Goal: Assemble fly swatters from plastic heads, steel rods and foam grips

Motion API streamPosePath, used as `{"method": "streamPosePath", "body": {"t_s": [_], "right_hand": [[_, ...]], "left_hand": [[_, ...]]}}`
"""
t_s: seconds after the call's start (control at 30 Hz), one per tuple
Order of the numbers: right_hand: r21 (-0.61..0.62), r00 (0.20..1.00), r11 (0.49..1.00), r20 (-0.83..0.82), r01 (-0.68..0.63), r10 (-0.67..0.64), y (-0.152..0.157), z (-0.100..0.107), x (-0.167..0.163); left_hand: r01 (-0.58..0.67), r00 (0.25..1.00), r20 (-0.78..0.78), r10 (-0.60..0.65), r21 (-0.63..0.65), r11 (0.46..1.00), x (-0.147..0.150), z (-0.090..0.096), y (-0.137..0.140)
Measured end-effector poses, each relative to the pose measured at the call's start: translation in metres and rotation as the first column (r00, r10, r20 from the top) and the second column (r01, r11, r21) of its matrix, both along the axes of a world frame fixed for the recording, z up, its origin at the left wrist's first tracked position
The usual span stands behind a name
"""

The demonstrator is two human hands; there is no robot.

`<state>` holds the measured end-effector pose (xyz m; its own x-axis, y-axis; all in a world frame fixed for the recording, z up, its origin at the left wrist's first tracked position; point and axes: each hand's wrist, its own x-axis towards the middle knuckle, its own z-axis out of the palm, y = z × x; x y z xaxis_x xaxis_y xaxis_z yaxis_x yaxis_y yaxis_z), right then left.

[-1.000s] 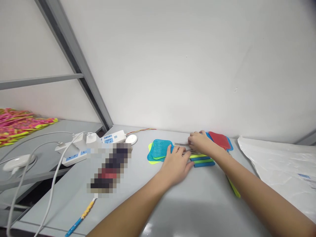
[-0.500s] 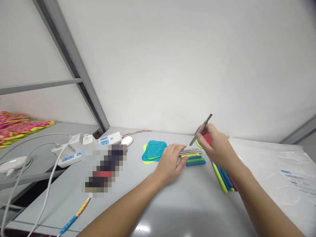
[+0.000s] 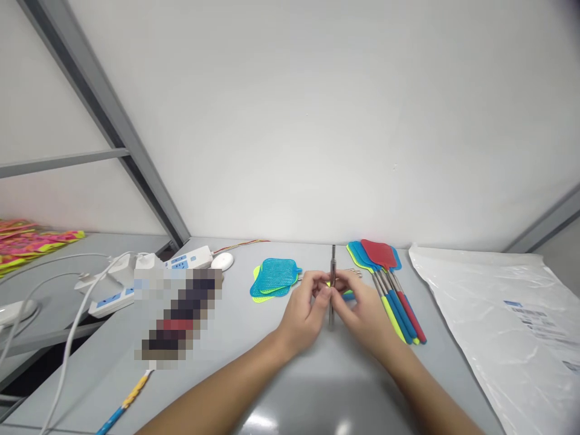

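I pinch a slim metal rod (image 3: 333,269) between the fingertips of my left hand (image 3: 302,314) and right hand (image 3: 365,311), both closed on it at its middle. It is silvery and shiny, with a narrower tip above a thicker section; its lower end blurs. I hold it over the grey table (image 3: 217,380), lengthwise away from me, between the mesh heads (image 3: 277,275) and the swatters (image 3: 399,308).
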<state>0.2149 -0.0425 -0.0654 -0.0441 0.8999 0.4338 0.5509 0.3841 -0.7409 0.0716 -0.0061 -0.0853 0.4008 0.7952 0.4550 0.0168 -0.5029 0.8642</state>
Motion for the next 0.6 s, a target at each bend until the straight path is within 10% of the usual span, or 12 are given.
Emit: {"method": "streamPosePath", "body": {"t_s": [0.6], "right_hand": [[-0.155, 0.982, 0.986, 0.167, -0.066, 0.092, 0.007, -0.034, -0.001]], "left_hand": [[-0.354, 0.932, 0.113, 0.346, 0.062, 0.933, -0.009, 0.005, 0.019]]}}
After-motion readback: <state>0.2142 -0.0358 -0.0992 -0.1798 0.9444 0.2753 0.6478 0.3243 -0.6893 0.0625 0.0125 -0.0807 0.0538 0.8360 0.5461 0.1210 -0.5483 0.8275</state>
